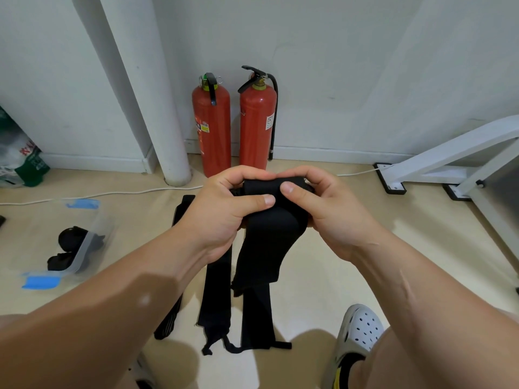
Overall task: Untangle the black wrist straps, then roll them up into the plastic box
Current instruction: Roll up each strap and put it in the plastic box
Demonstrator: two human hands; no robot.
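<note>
Container: a clear plastic box [104,220] with blue latches [82,204] stands on the floor [309,265], well to the left of the hands.
Contents: black rolled straps [68,240] lie inside the box; their number cannot be told.
Writing: each of the two red fire extinguishers [212,127] against the wall carries a small label, too small to read; the green and white bag [21,155] at the left edge bears red characters, also unreadable.
Held strap [266,234]: raised above the floor at the centre of the view, its upper end rolled into a short cylinder between the two hands, its free tail hanging down towards the floor.
Left hand [224,209]: grip curled round the left end of the roll, thumb laid across its front.
Right hand [334,214]: grip curled round the right end of the roll, thumb pressing on the top fold, just beside the left thumb.
Loose straps [216,290]: lying lengthwise on the floor beneath the hands, one partly hidden by the left forearm.
Foreground: a pale perforated shoe [359,329] at lower right.
</note>
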